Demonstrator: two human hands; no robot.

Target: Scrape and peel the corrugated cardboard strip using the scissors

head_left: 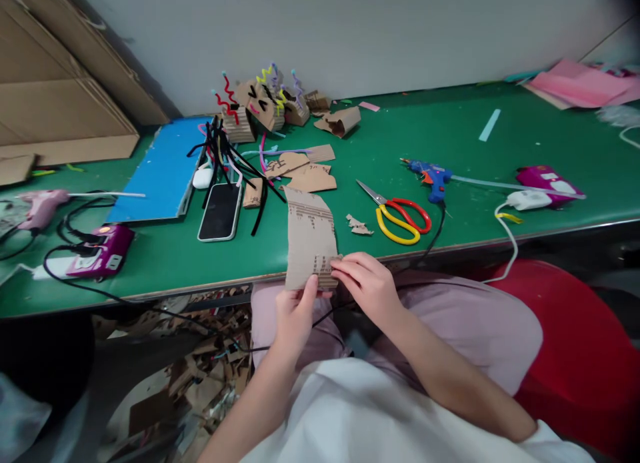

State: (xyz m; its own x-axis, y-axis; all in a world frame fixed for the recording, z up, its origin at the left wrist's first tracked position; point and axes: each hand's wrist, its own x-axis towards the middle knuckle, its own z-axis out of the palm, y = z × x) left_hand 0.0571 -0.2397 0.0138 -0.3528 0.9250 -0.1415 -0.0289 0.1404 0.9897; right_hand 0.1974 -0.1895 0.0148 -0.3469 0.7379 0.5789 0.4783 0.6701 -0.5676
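A strip of corrugated cardboard [310, 236] stands upright over the front edge of the green table [450, 136]. My left hand [295, 313] pinches its lower edge from below, thumb up against the card. My right hand [367, 283] grips the lower right corner with curled fingers. Both hands hover above my lap, just in front of the table edge.
Red-and-yellow scissors [400, 216], a blue glue gun [433, 176], a phone [220, 211], black pipe cleaners [225, 156], cardboard pieces [307, 173], small cardboard figures [260, 106] and a blue sheet [160, 173] lie on the table. Pink glue gun [43, 206] at left. Cardboard scraps [200, 376] litter the floor.
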